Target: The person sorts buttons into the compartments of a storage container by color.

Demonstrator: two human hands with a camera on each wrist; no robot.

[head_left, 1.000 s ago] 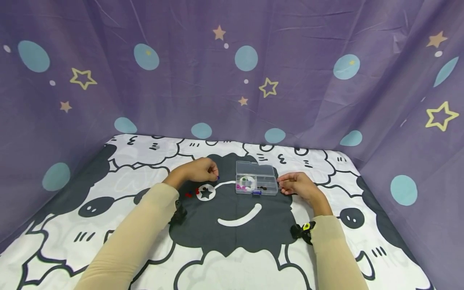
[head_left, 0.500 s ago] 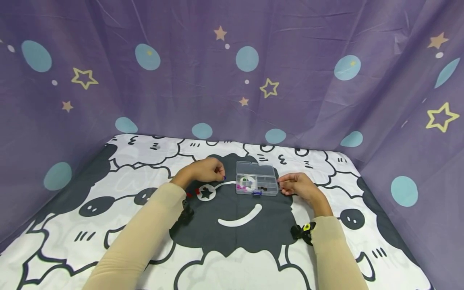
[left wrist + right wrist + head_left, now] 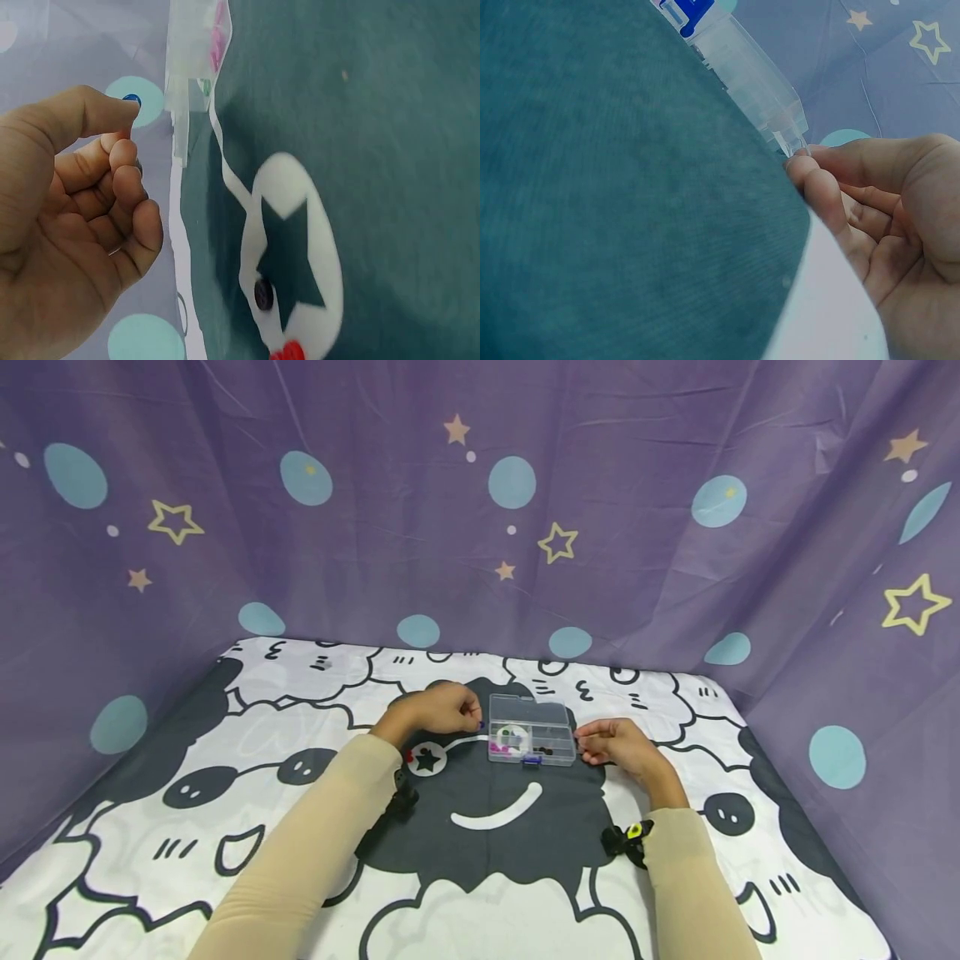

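Between thumb and fingertips my left hand pinches a small round blue button, just left of a clear plastic compartment box. The box lies on the cloth with its lid raised at the back and a blue latch at the front. Pink buttons sit in its left front part, dark ones in the right front part. At the box's right side, my right hand holds the edge between thumb and fingertips.
Left of the box, red buttons and a dark button lie by a printed white circle with a star. The patterned cloth covers the table. A purple curtain hangs behind and at both sides.
My left hand has moved right with the blue button, from above the printed star circle to near the box's left side. The right hand and the box have stayed in place.
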